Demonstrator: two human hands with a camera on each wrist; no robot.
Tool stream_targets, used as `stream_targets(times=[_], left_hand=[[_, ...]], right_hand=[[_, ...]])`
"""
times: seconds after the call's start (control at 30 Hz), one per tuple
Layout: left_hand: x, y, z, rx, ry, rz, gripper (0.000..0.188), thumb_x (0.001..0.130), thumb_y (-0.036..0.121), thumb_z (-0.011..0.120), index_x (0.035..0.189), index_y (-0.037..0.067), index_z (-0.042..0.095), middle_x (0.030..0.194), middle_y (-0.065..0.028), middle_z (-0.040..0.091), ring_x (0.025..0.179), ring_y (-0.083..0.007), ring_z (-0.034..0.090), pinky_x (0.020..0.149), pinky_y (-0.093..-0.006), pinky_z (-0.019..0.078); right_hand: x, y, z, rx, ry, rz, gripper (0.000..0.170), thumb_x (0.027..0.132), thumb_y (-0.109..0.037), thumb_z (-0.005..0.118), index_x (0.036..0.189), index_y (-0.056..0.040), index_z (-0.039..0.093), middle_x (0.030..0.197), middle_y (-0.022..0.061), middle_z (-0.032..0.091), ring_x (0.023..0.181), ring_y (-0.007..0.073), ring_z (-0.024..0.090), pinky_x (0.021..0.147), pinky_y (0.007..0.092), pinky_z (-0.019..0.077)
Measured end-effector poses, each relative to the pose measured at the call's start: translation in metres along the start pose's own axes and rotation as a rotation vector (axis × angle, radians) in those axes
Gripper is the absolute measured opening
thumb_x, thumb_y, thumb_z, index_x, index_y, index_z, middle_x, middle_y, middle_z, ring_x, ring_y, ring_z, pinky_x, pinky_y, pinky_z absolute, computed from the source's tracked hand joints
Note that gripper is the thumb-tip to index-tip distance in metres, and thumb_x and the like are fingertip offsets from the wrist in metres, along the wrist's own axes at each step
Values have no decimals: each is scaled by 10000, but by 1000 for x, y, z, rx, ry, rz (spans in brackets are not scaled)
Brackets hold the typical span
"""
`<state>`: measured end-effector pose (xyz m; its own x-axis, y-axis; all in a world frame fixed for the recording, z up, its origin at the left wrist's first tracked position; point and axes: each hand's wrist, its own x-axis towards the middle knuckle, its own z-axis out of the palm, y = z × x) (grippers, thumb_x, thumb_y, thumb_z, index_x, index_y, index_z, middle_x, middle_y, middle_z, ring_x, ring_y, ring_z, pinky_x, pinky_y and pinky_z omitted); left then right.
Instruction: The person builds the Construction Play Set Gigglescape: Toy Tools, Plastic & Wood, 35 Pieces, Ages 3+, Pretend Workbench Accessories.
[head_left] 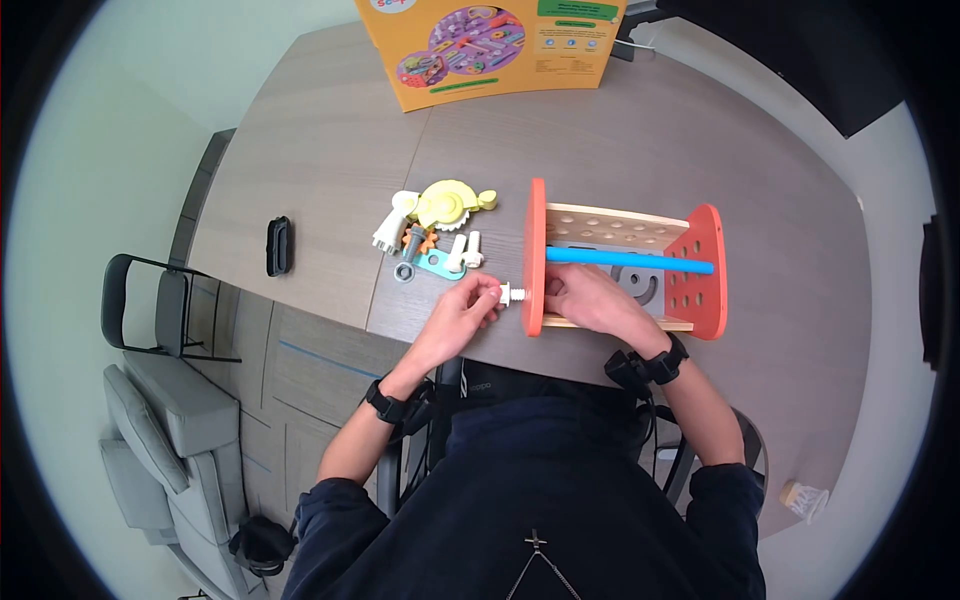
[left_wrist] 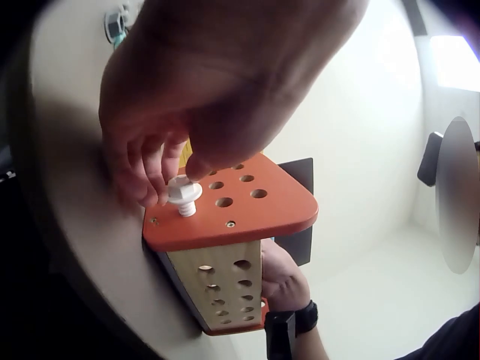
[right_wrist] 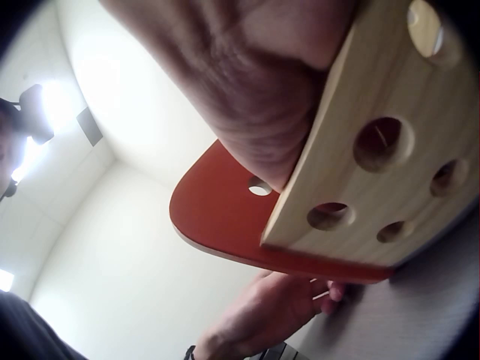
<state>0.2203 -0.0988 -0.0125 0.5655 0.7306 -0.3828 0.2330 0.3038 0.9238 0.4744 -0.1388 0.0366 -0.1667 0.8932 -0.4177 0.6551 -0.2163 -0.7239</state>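
Note:
A toy toolbox with red end panels [head_left: 536, 230], pale wooden perforated sides [head_left: 620, 226] and a blue bar handle [head_left: 630, 260] stands before me. My left hand [head_left: 462, 316] pinches the head of a white toy bolt [left_wrist: 184, 192] between thumb and fingers. The bolt's threaded shank points at the outer face of the left end panel, its tip right at the surface in the left wrist view. My right hand [head_left: 598, 302] reaches over the near wooden side into the box, fingers by the inner face of that same panel. Its fingertips are largely hidden, so I cannot tell whether they hold anything.
Left of the box lie a yellow toy saw [head_left: 445, 205], white bolts [head_left: 473, 250], a grey bolt [head_left: 413, 243], a grey nut [head_left: 403, 272], an orange gear [head_left: 428, 238] and a teal strip [head_left: 436, 263]. A yellow carton [head_left: 500, 50] stands behind; a black case [head_left: 279, 246] lies farther left.

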Motion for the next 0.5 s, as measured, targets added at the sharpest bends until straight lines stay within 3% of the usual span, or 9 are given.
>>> stream_targets(times=[0.07,0.17,0.27,0.37,0.47,0.5], left_hand=[[1,-5,1,-66,-26,38,199,1088,86,646,1274,18,630,1107,-50,690,1022,-120,648,875,-317,552],[1,-9,0,128,0,266,217,1103,101,630,1301,14,615,1068,-42,694,975,-118,661,862,-303,552],[-4,-5,6,131,116,300,219,1091,71,636,1302,16,618,1055,-31,694,957,-116,670,849,-292,554],[-5,9,4,-44,74,29,235,1051,22,670,1283,23,632,1072,-20,693,985,-116,676,847,-292,556],[-1,3,3,-21,-5,-14,242,1034,2,681,1270,35,639,1086,-12,695,999,-117,680,842,-299,560],[1,-2,3,17,-2,70,236,1039,11,679,1270,34,638,1091,-12,697,1000,-115,681,839,-298,559]], right_hand=[[0,1,0,5,3,-7,380,977,-258,747,1208,43,747,1090,194,805,1025,326,776,899,431,593],[-2,-2,-1,13,13,-13,379,977,-256,747,1206,45,747,1083,193,806,1021,326,777,897,430,594],[-2,-3,-2,12,9,-12,375,977,-251,746,1207,45,747,1079,190,807,1018,326,778,896,428,595],[-5,-9,-4,3,6,-1,366,977,-240,746,1209,43,748,1077,188,808,1014,324,779,895,427,596],[-5,-9,-4,-17,7,6,359,978,-233,746,1209,41,749,1073,187,808,1009,322,780,893,428,596],[-5,-9,-4,-17,5,5,358,978,-233,746,1209,41,750,1073,187,808,1010,322,779,893,428,596]])
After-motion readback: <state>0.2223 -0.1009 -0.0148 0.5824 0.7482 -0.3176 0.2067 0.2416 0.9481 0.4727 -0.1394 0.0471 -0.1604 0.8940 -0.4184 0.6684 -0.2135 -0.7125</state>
